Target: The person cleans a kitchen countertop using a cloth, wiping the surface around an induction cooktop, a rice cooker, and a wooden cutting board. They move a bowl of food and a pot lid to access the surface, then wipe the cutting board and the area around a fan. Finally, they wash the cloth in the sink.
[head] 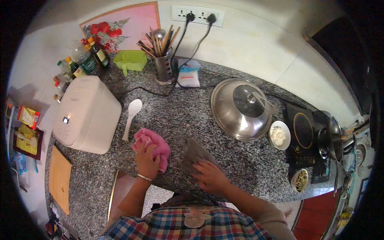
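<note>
A bunched pink cloth (157, 141) lies on the speckled granite countertop (177, 120), and my left hand (147, 162) grips its near left side. To the right, my right hand (210, 177) has its fingers over a dark grey cloth (195, 154), pressing it against the stone near the front edge. Both this hand and the grey cloth look blurred. Just beyond the pink cloth is a white rice paddle (133, 111), bowl end pointing away from me.
At left stand a white rice cooker (90, 117) and a wooden board (60, 180). Behind are bottles (87, 60), a green basket (130, 61) and a utensil holder (163, 69). Rightward sit a domed wok lid (240, 126), a bowl of white powder (278, 136) and an induction cooker (300, 135).
</note>
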Demonstrator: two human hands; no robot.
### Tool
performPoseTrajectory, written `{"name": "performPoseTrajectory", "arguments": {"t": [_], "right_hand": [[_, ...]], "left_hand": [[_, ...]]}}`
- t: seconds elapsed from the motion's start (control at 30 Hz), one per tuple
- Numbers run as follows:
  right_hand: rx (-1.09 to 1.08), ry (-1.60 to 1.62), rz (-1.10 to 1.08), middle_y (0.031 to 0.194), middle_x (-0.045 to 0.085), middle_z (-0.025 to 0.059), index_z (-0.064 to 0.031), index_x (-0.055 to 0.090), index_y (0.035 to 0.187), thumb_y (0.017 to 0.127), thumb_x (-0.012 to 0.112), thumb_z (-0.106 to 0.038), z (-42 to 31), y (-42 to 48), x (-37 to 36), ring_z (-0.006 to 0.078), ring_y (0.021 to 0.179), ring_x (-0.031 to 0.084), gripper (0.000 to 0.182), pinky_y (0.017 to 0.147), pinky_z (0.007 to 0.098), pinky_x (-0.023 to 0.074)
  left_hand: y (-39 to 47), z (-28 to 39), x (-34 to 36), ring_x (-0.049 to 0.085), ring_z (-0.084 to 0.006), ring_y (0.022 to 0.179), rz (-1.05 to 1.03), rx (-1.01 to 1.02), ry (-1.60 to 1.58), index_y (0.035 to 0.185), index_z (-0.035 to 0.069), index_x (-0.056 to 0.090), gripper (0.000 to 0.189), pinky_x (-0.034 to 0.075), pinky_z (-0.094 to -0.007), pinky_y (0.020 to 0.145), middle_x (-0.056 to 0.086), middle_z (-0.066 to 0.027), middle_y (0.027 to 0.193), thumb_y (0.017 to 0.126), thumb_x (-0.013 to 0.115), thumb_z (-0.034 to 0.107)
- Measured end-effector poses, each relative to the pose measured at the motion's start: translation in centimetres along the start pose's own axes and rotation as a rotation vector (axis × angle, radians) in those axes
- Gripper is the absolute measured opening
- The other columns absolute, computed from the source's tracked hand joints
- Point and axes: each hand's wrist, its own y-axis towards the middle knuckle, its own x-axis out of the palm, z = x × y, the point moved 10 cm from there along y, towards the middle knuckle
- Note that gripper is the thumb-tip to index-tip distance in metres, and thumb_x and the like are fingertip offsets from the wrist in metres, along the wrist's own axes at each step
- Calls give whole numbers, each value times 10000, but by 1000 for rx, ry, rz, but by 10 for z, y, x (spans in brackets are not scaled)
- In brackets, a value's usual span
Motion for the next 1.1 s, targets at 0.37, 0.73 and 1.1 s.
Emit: {"name": "performPoseTrajectory", "arguments": {"t": [0.37, 0.73, 1.1], "right_hand": [[503, -174, 284, 1324, 460, 91, -187, 672, 953, 701, 652, -278, 63, -129, -55, 352, 1223, 410, 269, 1038, 565, 245], [154, -5, 212, 1213, 550, 59, -142, 673, 852, 728, 601, -243, 2, -28, 0, 255, 1175, 473, 176, 1040, 465, 315], [894, -449, 559, 1175, 546, 172, -75, 581, 1056, 662, 569, -66, 63, -282, -68, 419, 1110, 488, 395, 936, 535, 380]], "left_hand": [[-9, 51, 8, 506, -376, 1007, 56, 176, -166, 1008, 107, 603, 356, 418, -442, 846, 501, -185, 1134, 664, 685, 64], [24, 119, 35, 476, -394, 1102, -41, 356, -394, 1050, 96, 601, 349, 389, -437, 944, 486, -202, 1195, 709, 659, 50], [-11, 223, 90, 518, -351, 1029, -297, 794, -574, 984, 130, 637, 302, 401, -473, 906, 522, -139, 1175, 687, 655, 75]]}}
